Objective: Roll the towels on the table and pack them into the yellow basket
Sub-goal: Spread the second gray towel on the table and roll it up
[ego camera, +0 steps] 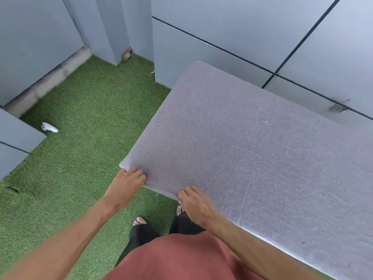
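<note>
The grey towel [252,148] lies spread flat over the table, stretching away from both hands. The left hand [129,181] and right hand [194,201] pinch its near edge with curled fingers. It looks soft, limp and light; gripping that hem should start a roll.

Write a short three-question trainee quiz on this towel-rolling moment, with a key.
1. True or false: both hands grip the near edge of the grey towel.
2. Multiple choice: the yellow basket is A) on the towel, B) on the green turf, C) not in view.
3. Fill in: the small white object lies on the ____.

Key:
1. True: the left hand and the right hand curl their fingers over that edge, with the towel spread flat and not yet rolled.
2. C.
3. Turf.
</note>
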Demonstrator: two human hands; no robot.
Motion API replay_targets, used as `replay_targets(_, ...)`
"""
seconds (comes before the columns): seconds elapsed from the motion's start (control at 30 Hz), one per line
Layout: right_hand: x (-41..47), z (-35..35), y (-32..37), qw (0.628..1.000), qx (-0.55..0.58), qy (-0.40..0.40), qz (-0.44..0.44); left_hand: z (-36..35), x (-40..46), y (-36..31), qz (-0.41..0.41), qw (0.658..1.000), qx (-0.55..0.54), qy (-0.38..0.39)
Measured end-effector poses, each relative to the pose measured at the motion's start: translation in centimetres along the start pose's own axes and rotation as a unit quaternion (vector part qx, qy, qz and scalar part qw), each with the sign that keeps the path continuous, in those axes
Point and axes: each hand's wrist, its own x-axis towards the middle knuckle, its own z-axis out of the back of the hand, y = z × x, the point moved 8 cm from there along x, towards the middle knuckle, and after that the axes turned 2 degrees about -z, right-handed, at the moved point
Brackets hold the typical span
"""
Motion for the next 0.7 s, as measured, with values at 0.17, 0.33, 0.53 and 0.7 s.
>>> replay_targets(0.17, -1.2, 0.9, -3.8, 0.995, 0.086, 0.050, -0.008, 0.4, 0.1, -3.7, 0.039, 0.999, -0.003, 0.000)
replay_targets(0.33, -4.8, 1.2, -7.9, 0.998, -0.004, 0.054, 0.015, -0.1, 1.2, -11.6, 0.002, 1.000, -0.017, -0.017)
replay_targets(0.53, -5.7, 0.6, -6.2, 0.997, -0.053, 0.010, 0.056, -0.1, 1.6, -14.6, 0.036, 0.998, 0.015, -0.047)
replay_targets(0.7, -6.7, 1.2, -6.7, 0.997, 0.039, 0.036, 0.056, -1.7, 0.0, -14.8, 0.125, 0.992, 0.027, -0.006)
